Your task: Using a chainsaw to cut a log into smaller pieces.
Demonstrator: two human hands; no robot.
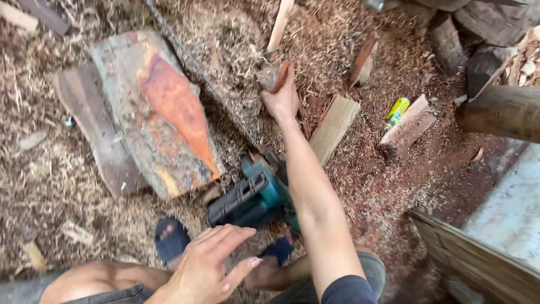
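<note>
A yellow-green drink can [397, 111] lies on its side on the sawdust floor [67, 186], against a short wood offcut [409, 128]; what it holds cannot be told. The right hand [283, 97], arm stretched far forward, has its grip closed on a reddish wood piece [275, 75]. The left hand [205, 270] hovers near the body, fingers spread and empty, just above a teal chainsaw [256, 197] beside a slab of red-hearted wood [160, 115].

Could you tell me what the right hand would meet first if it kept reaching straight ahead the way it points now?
The right hand already touches a small reddish wood piece. Straight beyond lies a pale wooden stick on the sawdust, though depth is unclear.
</note>
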